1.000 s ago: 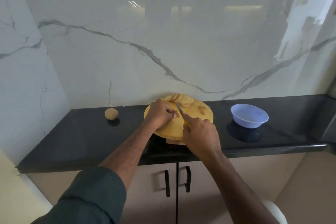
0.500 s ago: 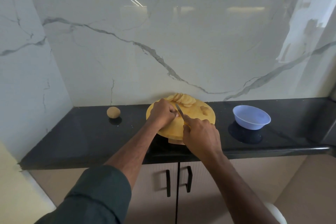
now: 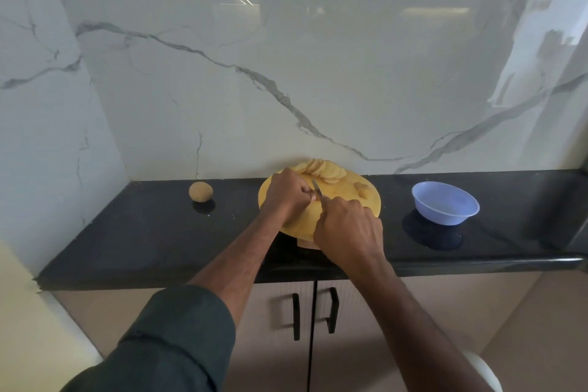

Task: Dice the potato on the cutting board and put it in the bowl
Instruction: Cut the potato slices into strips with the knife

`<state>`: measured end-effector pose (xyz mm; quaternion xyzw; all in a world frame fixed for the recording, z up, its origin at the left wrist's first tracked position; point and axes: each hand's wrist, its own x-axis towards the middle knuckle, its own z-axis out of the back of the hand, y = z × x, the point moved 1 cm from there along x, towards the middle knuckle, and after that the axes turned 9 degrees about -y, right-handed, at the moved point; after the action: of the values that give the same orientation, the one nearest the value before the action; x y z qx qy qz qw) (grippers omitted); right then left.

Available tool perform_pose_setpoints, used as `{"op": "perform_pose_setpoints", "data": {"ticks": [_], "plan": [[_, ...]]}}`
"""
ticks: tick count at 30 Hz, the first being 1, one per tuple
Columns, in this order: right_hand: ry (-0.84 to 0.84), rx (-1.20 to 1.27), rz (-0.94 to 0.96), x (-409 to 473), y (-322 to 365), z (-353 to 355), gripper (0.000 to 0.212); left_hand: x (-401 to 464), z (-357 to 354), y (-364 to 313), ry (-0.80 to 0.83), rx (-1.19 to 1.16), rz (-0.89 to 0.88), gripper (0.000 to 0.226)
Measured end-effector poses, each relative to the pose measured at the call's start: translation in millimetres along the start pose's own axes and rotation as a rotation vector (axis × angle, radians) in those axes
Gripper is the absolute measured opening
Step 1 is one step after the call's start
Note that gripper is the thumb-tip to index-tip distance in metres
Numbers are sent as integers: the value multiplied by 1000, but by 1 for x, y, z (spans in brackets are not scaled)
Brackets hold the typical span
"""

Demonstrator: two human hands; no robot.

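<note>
- Left hand (image 3: 286, 196), fingers curled, pins a potato piece on the round cutting board (image 3: 372, 204).
- Right hand (image 3: 348, 227) grips the knife (image 3: 317, 188).
- Potato slices (image 3: 323, 170) fan at the board's 12 o'clock.
- Blue bowl (image 3: 445, 203) sits at its 3 o'clock, apart.

One round cutting board (image 3: 372, 200), one knife (image 3: 317, 188), one blue bowl (image 3: 444, 204), one whole potato (image 3: 200, 191), two cupboard handles (image 3: 296, 317). The overlapping potato slices (image 3: 324, 170) are too many to count surely.

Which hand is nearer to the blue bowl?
Right. The right hand grips the knife at the cutting board, left of the blue bowl; the left hand lies farther left.
</note>
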<state>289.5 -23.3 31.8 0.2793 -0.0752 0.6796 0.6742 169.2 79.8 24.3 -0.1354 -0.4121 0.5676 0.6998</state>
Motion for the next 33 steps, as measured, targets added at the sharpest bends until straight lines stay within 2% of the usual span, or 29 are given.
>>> {"op": "perform_pose_setpoints", "data": {"ticks": [4,10,13,17,22,27,33], "plan": [[26,-17,-5,4,6,6,37,-2,1,-1,-30,-5,-26,46],[76,-3,-9,13,9,20,16,-4,4,-3,-26,-32,-25,44],[85,6,-4,15,9,20,19,-5,5,-6,-15,-22,-17,37],[89,31,-7,16,8,16,28,-4,4,-4,-15,9,-15,40],[85,35,-3,17,5,7,33,0,-2,2,-1,40,-2,21],[88,14,4,16,7,1,29,1,-2,2,13,51,35,15],[87,2,13,6,4,-2,22,-1,1,-3,1,46,12,19]]}}
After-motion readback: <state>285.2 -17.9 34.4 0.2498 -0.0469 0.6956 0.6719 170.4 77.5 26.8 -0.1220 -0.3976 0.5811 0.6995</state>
